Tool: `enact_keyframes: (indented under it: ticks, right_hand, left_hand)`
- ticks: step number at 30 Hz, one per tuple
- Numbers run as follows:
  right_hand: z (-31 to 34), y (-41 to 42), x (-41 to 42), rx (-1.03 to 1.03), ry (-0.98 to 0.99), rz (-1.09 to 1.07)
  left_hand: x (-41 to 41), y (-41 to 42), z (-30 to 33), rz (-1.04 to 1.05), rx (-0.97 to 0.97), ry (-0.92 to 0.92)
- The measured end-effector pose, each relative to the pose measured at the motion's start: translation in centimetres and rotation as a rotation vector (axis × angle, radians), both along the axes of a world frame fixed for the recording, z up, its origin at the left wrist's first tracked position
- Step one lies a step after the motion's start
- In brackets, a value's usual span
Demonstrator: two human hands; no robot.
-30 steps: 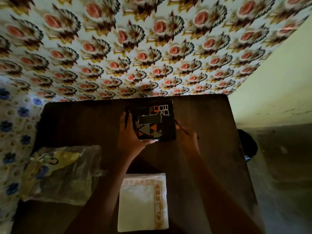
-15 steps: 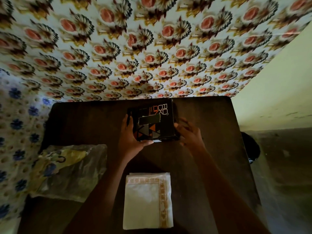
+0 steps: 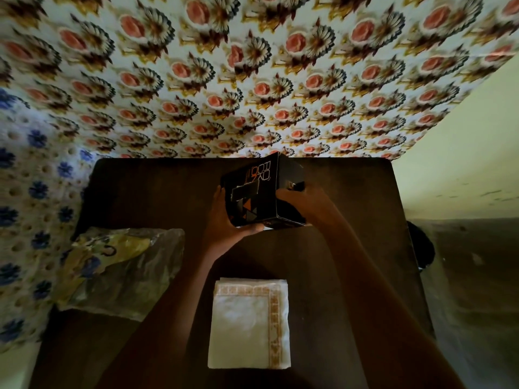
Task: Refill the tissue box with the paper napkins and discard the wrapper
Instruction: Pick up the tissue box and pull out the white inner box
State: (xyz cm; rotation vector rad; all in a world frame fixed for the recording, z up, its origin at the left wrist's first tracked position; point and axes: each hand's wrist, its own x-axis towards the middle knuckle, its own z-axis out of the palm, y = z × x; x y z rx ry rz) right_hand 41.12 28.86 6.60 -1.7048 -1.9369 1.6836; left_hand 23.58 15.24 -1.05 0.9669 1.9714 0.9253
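Observation:
A black tissue box (image 3: 259,186) with orange lettering and triangles is tipped up on the dark table (image 3: 157,192), its slotted top turned toward the left. My left hand (image 3: 224,220) grips its left and near side. My right hand (image 3: 302,200) holds its right face. A stack of white paper napkins (image 3: 248,322) with an orange border lies flat near the front edge, between my forearms. The crumpled clear wrapper (image 3: 120,272) with yellow and blue print lies at the left of the table.
A floral patterned wall (image 3: 252,80) rises directly behind the table. A blue-flowered cloth (image 3: 25,220) hangs along the left. A dark round object (image 3: 421,248) sits past the table's right edge, above the floor.
The box has been lifted and tilted from lying flat to standing on an edge. My right hand has moved onto its right face. Napkins and wrapper have not moved.

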Motion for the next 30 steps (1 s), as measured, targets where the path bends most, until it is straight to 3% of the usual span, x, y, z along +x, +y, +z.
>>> enact_keyframes:
  ticks: [5, 15, 24, 30]
  right_hand:
    - [0.2, 0.1, 0.7, 0.027, 0.009, -0.047]
    - [0.8, -0.9, 1.3, 0.09, 0.01, -0.068]
    - [0.7, -0.7, 1.6, 0.038, 0.064, -0.13]
    - [1.2, -0.8, 2.8, -0.16, 0.343, -0.233]
  left_hand:
    - [0.0, 0.9, 0.5, -0.023, 0.042, -0.088]
    - [1.8, 3.2, 4.6, -0.112, -0.361, -0.047]
    - [1.3, 4.0, 4.0, -0.194, -0.363, -0.048]
    - [1.4, 4.0, 4.3, -0.195, -0.39, -0.048]
